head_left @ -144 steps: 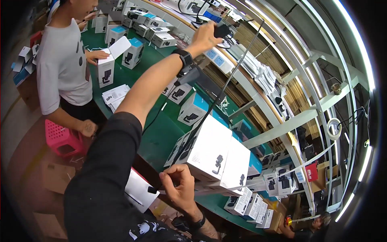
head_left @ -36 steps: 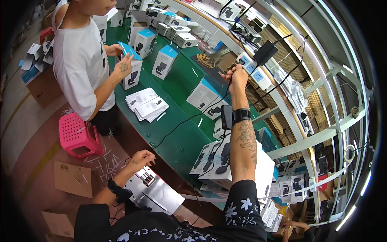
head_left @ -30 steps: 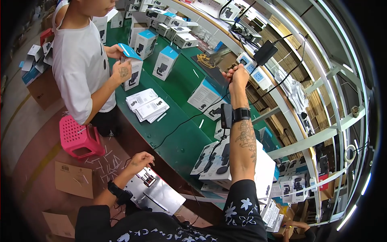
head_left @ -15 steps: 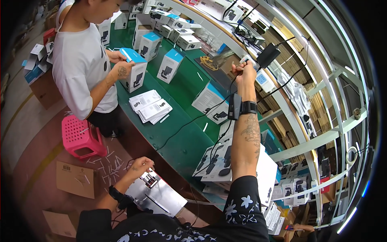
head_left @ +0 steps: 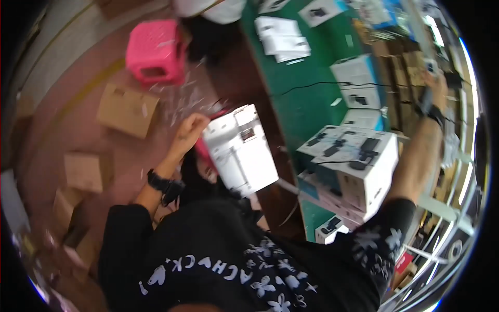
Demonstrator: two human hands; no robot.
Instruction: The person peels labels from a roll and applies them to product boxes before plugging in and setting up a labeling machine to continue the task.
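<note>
My left hand (head_left: 193, 128) is closed, fingers curled, beside the upper left corner of a white box-shaped device (head_left: 249, 165) with a small dark slot in its top. What those fingers hold, if anything, is hidden. My right arm stretches far out to the right; the right hand (head_left: 437, 86) is smeared by motion at a small white socket block (head_left: 430, 66), its fingers seemingly closed there. I cannot make out what is in them. A thin black cable (head_left: 322, 84) runs across the green table between the device's side and the right hand's side.
On the green table (head_left: 291, 112) lie white leaflets (head_left: 283, 39) and printed cartons (head_left: 358, 156), stacked near my right arm. A pink stool (head_left: 156, 52) and brown cardboard boxes (head_left: 127, 110) stand on the floor at left. A person's white clothing (head_left: 213, 9) shows at the top.
My view has swung down and leftward, so the table and right hand now appear farther right. My right hand remains out by the sockets, and the left stays closed beside the white device.
</note>
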